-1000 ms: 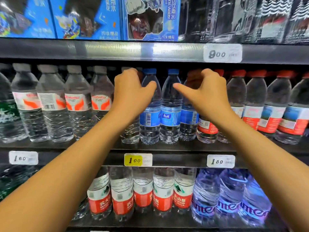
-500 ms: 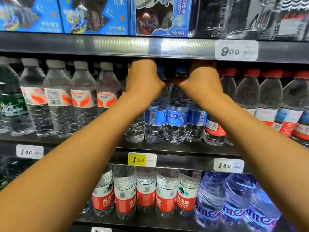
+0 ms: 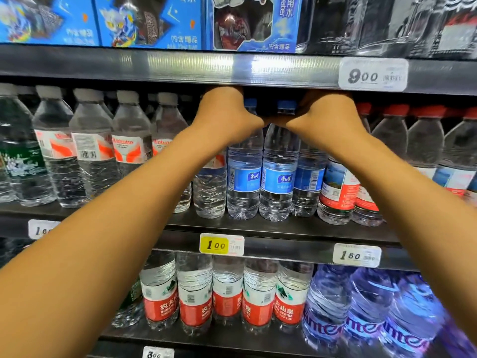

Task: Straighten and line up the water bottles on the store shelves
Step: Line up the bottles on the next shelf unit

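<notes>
Overhead, bottles [image 3: 260, 177] between both hands.

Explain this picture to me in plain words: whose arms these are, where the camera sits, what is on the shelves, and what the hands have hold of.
There is no machine here. The arms belong to a person wearing a wide-angle camera on the head, so you look forward and down along them at a store shelf.

The left hand and right hand reach in at the necks of the blue-label bottles on the middle shelf. The fingers go behind the bottles, so what they grip cannot be seen.

Beside these stand white-capped bottles to the left and red-capped bottles to the right. A yellow price tag sits below, above a lower row of red-label bottles and purple bottles. Blue boxes fill the top shelf.
</notes>
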`<state>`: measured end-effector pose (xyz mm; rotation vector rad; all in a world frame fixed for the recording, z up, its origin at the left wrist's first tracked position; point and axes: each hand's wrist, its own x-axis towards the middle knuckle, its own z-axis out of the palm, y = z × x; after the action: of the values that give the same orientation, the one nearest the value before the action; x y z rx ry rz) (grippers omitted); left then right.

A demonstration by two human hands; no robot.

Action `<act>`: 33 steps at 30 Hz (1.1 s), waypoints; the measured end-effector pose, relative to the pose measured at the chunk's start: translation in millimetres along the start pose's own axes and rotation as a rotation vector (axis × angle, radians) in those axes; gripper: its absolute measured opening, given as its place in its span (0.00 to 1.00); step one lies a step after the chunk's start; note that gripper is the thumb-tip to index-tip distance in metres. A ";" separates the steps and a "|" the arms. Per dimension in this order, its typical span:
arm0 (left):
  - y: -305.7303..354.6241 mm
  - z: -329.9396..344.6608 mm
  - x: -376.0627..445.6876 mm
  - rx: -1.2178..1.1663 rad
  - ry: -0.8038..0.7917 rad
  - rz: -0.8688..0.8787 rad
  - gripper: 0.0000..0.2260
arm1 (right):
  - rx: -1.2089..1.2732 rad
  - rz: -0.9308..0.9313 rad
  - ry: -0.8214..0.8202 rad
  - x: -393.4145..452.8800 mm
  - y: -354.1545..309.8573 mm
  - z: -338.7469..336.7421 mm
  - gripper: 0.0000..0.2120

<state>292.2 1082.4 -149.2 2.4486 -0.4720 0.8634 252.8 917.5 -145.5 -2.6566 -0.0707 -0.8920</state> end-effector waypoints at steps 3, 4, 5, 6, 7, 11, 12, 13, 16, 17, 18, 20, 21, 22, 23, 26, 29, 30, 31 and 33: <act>3.8 4.7 -2.7 0.071 0.053 0.032 0.22 | -0.035 -0.004 -0.007 0.4 -2.9 4.1 0.31; 5.0 5.1 -2.7 0.080 0.042 0.026 0.21 | -0.047 0.009 -0.025 0.8 -3.3 4.7 0.31; 5.6 4.7 -2.2 0.085 0.019 0.012 0.20 | -0.062 0.020 -0.040 1.3 -3.5 4.6 0.31; 5.8 3.3 -1.8 0.085 -0.009 -0.005 0.19 | -0.075 0.031 -0.050 2.0 -2.6 3.8 0.29; 5.1 1.5 -0.7 0.074 -0.041 -0.029 0.18 | -0.076 0.044 -0.061 2.8 -1.2 1.9 0.28; -1.2 -5.3 0.7 -0.127 -0.140 -0.131 0.16 | -0.015 0.125 -0.111 0.9 4.5 -6.9 0.23; -1.4 -5.8 0.5 -0.139 -0.141 -0.127 0.14 | -0.036 0.120 -0.123 0.2 4.1 -7.4 0.23; 0.0 -6.1 -0.6 -0.117 -0.135 -0.113 0.13 | -0.066 0.106 -0.130 -0.7 2.5 -6.9 0.24; 4.3 -4.1 -4.4 0.010 -0.102 -0.036 0.17 | -0.087 0.067 -0.127 -1.2 0.2 -4.6 0.25; 4.0 -2.6 -4.4 0.034 -0.084 -0.014 0.17 | -0.080 0.068 -0.130 -0.9 0.3 -4.7 0.24; 3.4 -1.8 -4.6 0.048 -0.074 -0.003 0.17 | -0.079 0.073 -0.134 -0.5 1.0 -4.6 0.24; 2.8 -1.5 -3.4 0.057 -0.080 0.004 0.14 | -0.097 0.061 -0.128 0.7 1.7 -4.2 0.27; 2.8 -2.0 -2.5 0.050 -0.098 0.000 0.14 | -0.111 0.045 -0.112 0.7 1.0 -3.1 0.29; 2.9 -3.0 -1.7 0.037 -0.117 -0.007 0.14 | -0.120 0.028 -0.084 0.1 0.0 -1.2 0.30; 3.5 -3.9 -0.7 0.023 -0.130 -0.013 0.13 | -0.124 0.009 -0.049 -0.1 -0.9 1.0 0.29; 4.0 -5.1 0.0 0.001 -0.145 -0.034 0.14 | -0.113 -0.038 0.038 -3.4 -3.6 6.2 0.28; 4.2 -5.7 -1.4 0.065 -0.096 -0.003 0.17 | -0.101 -0.013 0.016 -3.9 -0.2 4.0 0.29; 4.4 -5.6 -2.1 0.090 -0.072 0.014 0.18 | -0.089 0.010 -0.003 -3.6 2.0 1.9 0.28; 4.5 -5.5 -2.4 0.110 -0.050 0.026 0.18 | -0.063 0.034 -0.021 -3.3 4.4 -0.2 0.26; 4.4 -4.4 -3.0 0.140 -0.035 0.020 0.21 | 0.001 0.062 -0.048 -3.1 6.8 -3.6 0.21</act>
<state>285.8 1081.7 -146.7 2.5942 -0.4632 0.8911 249.2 910.1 -146.7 -2.6638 -0.0003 -0.8082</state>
